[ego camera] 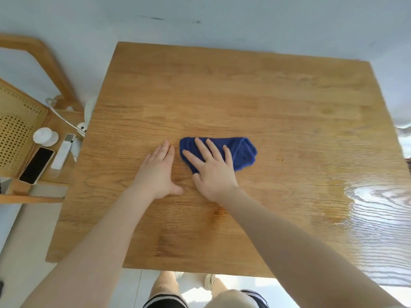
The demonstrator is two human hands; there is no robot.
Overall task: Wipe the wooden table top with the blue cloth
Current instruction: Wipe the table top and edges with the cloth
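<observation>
Pale wall and light floor surround a square wooden table [222, 96] seen from above, its grain catching a bright glare at the right edge. At the far left stands a wooden chair [42, 54] with a woven cane panel, and on its seat lie a dark-screened phone [36, 165], a white remote [63, 151], a round white cap or lid [45, 136] and a white cable [64, 121].

Moving right onto the table, the left hand [159, 172] lies palm down on the bare wood, fingers straight and together, thumb out to the side, holding nothing. It sits just beside the blue cloth [242, 152] without touching it.

The right hand [211, 170] presses flat on the left part of the cloth, fingers spread and straight, not curled round it. The cloth is folded into a rough bundle near the middle of the table top, with its right half showing past the fingertips.

At the bottom edge, below the table, the person's knees in striped shorts [164, 302] and light shoes [210, 278] show against the floor.
</observation>
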